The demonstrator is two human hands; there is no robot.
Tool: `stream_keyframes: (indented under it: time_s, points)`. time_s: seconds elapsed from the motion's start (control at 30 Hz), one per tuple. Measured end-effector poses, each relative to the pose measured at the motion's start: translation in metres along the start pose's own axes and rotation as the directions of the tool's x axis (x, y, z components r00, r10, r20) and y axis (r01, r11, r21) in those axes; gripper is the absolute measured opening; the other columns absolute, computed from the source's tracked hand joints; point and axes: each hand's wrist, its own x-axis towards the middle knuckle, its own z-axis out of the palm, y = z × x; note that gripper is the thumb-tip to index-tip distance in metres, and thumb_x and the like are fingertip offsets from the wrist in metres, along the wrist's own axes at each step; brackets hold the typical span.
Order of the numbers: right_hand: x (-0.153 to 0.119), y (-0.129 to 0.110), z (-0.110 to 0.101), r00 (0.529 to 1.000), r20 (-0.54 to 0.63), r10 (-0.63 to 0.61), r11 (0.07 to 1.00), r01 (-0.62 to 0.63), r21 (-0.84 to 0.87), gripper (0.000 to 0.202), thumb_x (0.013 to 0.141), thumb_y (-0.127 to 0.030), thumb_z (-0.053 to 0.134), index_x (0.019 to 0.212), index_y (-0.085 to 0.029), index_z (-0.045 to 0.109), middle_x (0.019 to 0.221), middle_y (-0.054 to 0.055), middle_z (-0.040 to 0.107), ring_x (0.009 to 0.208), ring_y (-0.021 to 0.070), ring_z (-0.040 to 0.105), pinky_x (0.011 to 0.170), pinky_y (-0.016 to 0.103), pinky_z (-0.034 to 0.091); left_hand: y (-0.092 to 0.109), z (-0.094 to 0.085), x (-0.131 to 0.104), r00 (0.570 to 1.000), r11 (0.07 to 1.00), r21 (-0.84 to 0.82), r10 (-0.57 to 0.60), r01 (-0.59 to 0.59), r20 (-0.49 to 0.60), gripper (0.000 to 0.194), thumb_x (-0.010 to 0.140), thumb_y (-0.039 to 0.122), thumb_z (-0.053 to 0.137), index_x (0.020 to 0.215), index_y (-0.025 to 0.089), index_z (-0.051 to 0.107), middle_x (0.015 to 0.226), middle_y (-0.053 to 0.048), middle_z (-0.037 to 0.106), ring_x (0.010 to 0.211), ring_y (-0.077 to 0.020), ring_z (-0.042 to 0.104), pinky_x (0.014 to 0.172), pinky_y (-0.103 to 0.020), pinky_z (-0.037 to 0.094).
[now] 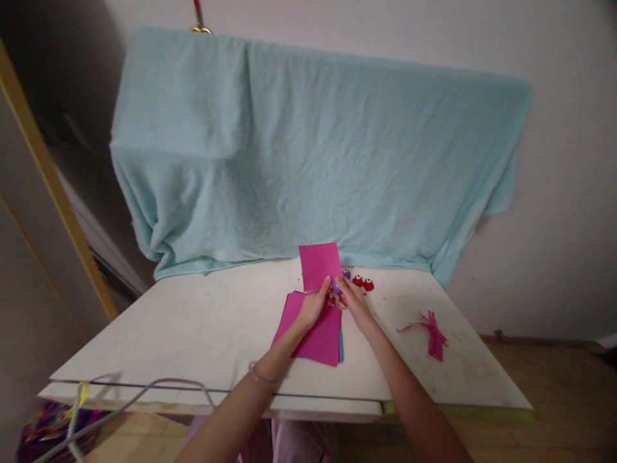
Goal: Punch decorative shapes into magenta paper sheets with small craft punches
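Observation:
Above a stack of coloured paper (313,341), my two hands meet near the middle of the table. My left hand (314,305) is closed, with its thumb at the lower edge of a pink paper sheet (319,263). My right hand (354,301) is closed round a small purple paper punch (336,287), which sits at the sheet's lower right corner. The fingers hide most of the punch. Just behind are two red punches (363,283) and another purple one (346,274). The stack has pink on top and blue showing at its right edge.
Torn pink paper strips (436,337) lie to the right on the white table (193,328). Tiny pink scraps are scattered around the punches. A light blue cloth (337,148) hangs behind the table. A grey cable (144,389) loops over the front left edge.

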Motion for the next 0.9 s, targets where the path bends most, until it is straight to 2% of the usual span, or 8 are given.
stream_keyframes:
  time_s: [0.27, 0.5, 0.63, 0.9]
  points:
    - [-0.0014, -0.0015, 0.0013, 1.000, -0.006, -0.013, 1.000, 0.013, -0.001, 0.041, 0.078, -0.061, 0.060, 0.075, -0.021, 0.052, 0.051, -0.006, 0.049, 0.037, 0.0073, 0.037, 0.039, 0.022, 0.027, 0.0099, -0.0065, -0.0049, 0.999, 0.995, 0.094, -0.039, 0.038, 0.003, 0.058, 0.091, 0.060, 0.026, 0.069, 0.020, 0.062, 0.071, -0.005, 0.068, 0.073, -0.0189, 0.063, 0.076, -0.027, 0.044]
    - [-0.0009, -0.0024, -0.0006, 1.000, -0.008, -0.018, 1.000, 0.017, -0.019, 0.043, 0.077, -0.063, 0.059, 0.073, -0.021, 0.051, 0.051, -0.005, 0.049, 0.037, 0.0076, 0.037, 0.039, 0.023, 0.027, 0.0072, -0.0037, -0.0031, 0.999, 0.999, 0.022, -0.029, 0.029, 0.021, 0.061, 0.090, 0.062, 0.024, 0.065, 0.021, 0.061, 0.071, -0.005, 0.068, 0.073, -0.0194, 0.064, 0.078, -0.029, 0.043]
    - [-0.0013, -0.0018, -0.0018, 1.000, -0.012, -0.020, 0.999, 0.020, -0.029, 0.043, 0.078, -0.063, 0.059, 0.074, -0.021, 0.051, 0.052, -0.005, 0.050, 0.038, 0.0081, 0.039, 0.040, 0.023, 0.028, 0.0100, -0.0040, -0.0044, 1.000, 0.999, 0.042, -0.025, 0.025, 0.004, 0.060, 0.090, 0.062, 0.024, 0.062, 0.021, 0.057, 0.068, -0.004, 0.067, 0.071, -0.0190, 0.063, 0.075, -0.028, 0.043]
    - [-0.0002, 0.0009, -0.0024, 0.999, -0.007, -0.039, 0.998, 0.039, -0.049, 0.044, 0.078, -0.064, 0.057, 0.074, -0.021, 0.052, 0.049, -0.005, 0.049, 0.037, 0.0078, 0.037, 0.039, 0.022, 0.029, 0.0001, -0.0001, 0.0009, 1.000, 1.000, -0.029, 0.000, 0.000, 0.006, 0.059, 0.089, 0.062, 0.028, 0.064, 0.020, 0.062, 0.068, -0.006, 0.068, 0.067, -0.0195, 0.063, 0.075, -0.030, 0.046]
